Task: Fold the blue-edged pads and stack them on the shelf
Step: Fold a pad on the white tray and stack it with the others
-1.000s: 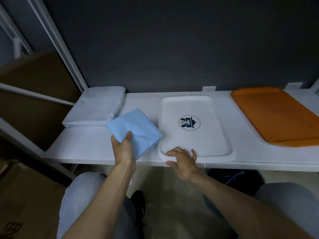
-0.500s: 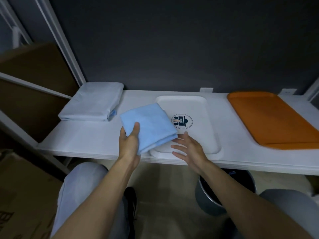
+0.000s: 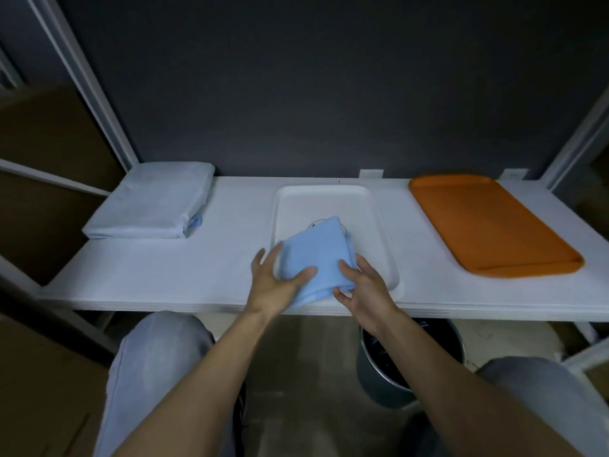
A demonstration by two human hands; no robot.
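A folded light-blue pad (image 3: pixel 318 253) lies over the near left part of a white tray (image 3: pixel 369 225) on the white shelf (image 3: pixel 164 275). My left hand (image 3: pixel 276 282) grips the pad's near left corner, thumb on top. My right hand (image 3: pixel 362 285) holds its near right edge, thumb on top and fingers under it. The pad covers most of the tray's printed logo. A stack of folded pale pads (image 3: pixel 151 206) sits at the shelf's far left, a blue edge showing at its right corner.
An orange tray (image 3: pixel 487 222) lies on the right part of the shelf. A dark wall backs the shelf, with white frame posts at both sides. Below the shelf stands a grey bucket (image 3: pixel 395 367) between my knees. Brown cardboard boxes (image 3: pixel 43 153) stand at the left.
My left hand carried the blue pad rightward from beside the pale stack onto the white tray. My right hand left the tray's front rim and took hold of the pad's right edge.
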